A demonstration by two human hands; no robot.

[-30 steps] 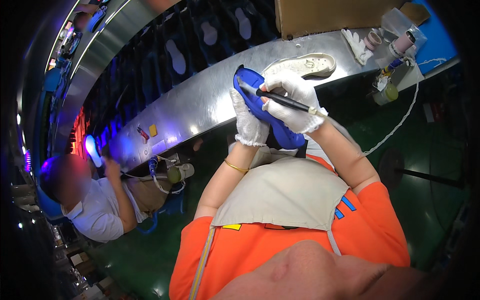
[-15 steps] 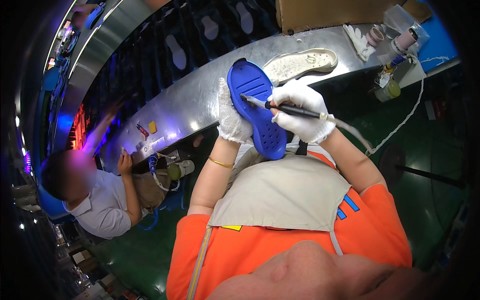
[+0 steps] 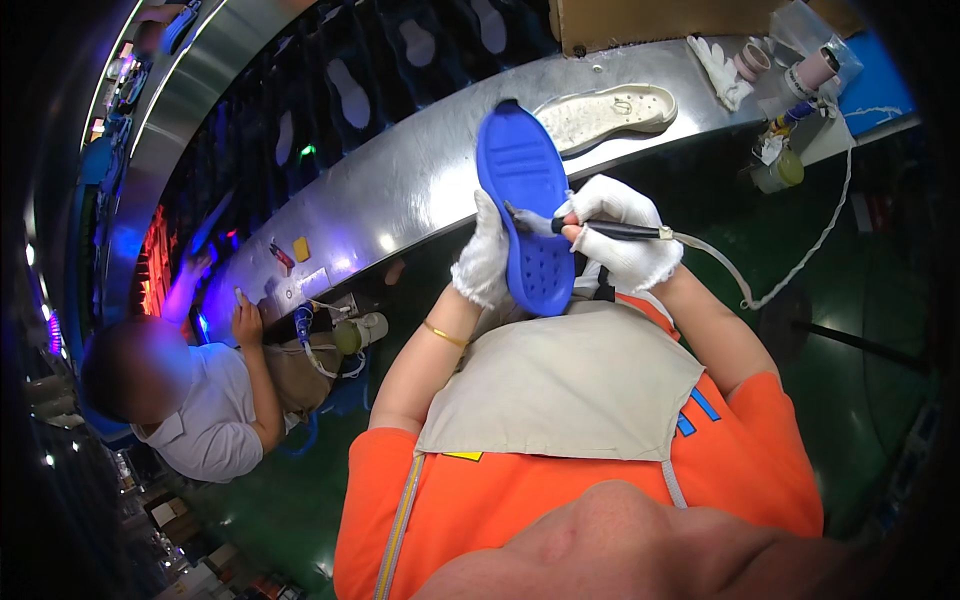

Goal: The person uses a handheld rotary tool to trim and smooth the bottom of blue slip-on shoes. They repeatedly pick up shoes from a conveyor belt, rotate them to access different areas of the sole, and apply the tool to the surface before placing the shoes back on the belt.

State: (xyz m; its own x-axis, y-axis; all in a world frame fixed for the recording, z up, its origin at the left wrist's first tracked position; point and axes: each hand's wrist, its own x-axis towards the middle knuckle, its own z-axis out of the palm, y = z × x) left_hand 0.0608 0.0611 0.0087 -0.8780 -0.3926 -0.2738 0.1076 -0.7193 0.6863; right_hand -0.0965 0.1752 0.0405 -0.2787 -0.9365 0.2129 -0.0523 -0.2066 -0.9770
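A blue shoe sole [image 3: 522,160] is held up at a slant in front of me, its long end pointing away and its holed end near my apron. My left hand [image 3: 483,258], in a white glove, grips the sole's left edge at the middle. In my gloved right hand [image 3: 628,240] is a brush [image 3: 600,229] with a black handle and a pale tube running from its back end. The brush tip lies on the sole's face around its narrow middle, close to my left thumb. Just beyond the sole, a white shoe sole [image 3: 612,112] rests on the metal bench.
The metal bench [image 3: 400,175] curves across in front, with a dark conveyor [image 3: 380,60] behind it. At right are a glove [image 3: 722,75], a tape roll [image 3: 752,61] and a hanging container [image 3: 780,172]. Another person [image 3: 215,400] sits at left. A cardboard box [image 3: 650,22] stands at the back.
The sole has shifted slightly right and changed its tilt. The brush tip has moved from its upper left part toward its middle, and my left hand sits lower and further right.
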